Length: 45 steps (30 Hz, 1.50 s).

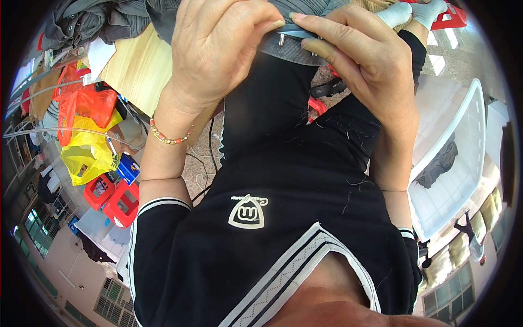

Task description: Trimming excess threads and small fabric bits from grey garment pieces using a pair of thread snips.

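My left hand and my right hand meet at the top of the view, both pinching the edge of a grey garment. A bluish strip of cloth shows between the fingertips. On the garment's edge a small metal fastener stands out, and a second metal piece is partly hidden by my right fingers. A tan wrap covers the tip of one right finger. The garment's far side runs out of view behind my hands.
A pale wooden board lies to the left, with dark grey garments heaped beyond it. Red and yellow plastic bags and red stools stand lower left. A white bin holding dark cloth sits at right.
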{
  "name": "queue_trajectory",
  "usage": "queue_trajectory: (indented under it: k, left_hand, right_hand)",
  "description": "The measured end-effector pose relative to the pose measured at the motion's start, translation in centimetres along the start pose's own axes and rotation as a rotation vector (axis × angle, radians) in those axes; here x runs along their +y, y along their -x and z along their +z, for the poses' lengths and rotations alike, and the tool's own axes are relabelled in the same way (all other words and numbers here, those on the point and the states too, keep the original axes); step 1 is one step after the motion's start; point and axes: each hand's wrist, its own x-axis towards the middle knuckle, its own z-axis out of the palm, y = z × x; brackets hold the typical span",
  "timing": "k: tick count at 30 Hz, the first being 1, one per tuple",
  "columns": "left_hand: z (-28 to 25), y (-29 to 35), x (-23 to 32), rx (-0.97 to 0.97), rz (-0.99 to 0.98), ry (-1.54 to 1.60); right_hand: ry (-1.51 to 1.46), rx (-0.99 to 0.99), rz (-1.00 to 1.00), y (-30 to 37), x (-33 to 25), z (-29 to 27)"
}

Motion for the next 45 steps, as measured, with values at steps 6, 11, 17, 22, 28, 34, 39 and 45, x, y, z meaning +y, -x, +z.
queue_trajectory:
  k: [6, 11, 17, 22, 28, 34, 39, 45]
  left_hand:
    - [-1.1, 0.5, 0.9, 0.021, -0.190, 0.184]
    - [-3.8, -0.9, 2.4, -0.075, -0.240, 0.597]
    - [-1.1, -2.3, 4.0, -0.150, -0.190, -0.140]
    - [0.7, -1.5, 4.4, -0.086, -0.217, -0.124]
    - [1.0, -1.0, 4.1, 0.023, -0.352, 0.127]
    - [0.7, 0.1, 3.3, 0.061, -0.534, 0.452]
    - [0.1, 0.2, 2.7, 0.056, -0.685, 0.819]
    - [-0.5, 0.2, 1.7, -0.029, -0.627, 0.825]
  right_hand:
    - [-0.179, 0.150, -0.187, 1.2, 4.4, 2.8]
    - [-0.157, 0.373, 0.099, 2.1, 3.0, 0.8]
    - [-0.188, 0.381, 0.159, 3.3, 3.6, 1.1]
    - [-0.261, 0.383, 0.198, 3.8, 3.7, 1.4]
    - [-0.235, 0.352, -0.129, 4.1, 6.1, 2.6]
    - [-0.278, 0.224, -0.134, 4.0, 5.5, 3.0]
    - [-0.274, 0.190, -0.139, 3.5, 4.4, 2.8]
    - [-0.257, 0.184, -0.157, 3.1, 4.1, 2.7]
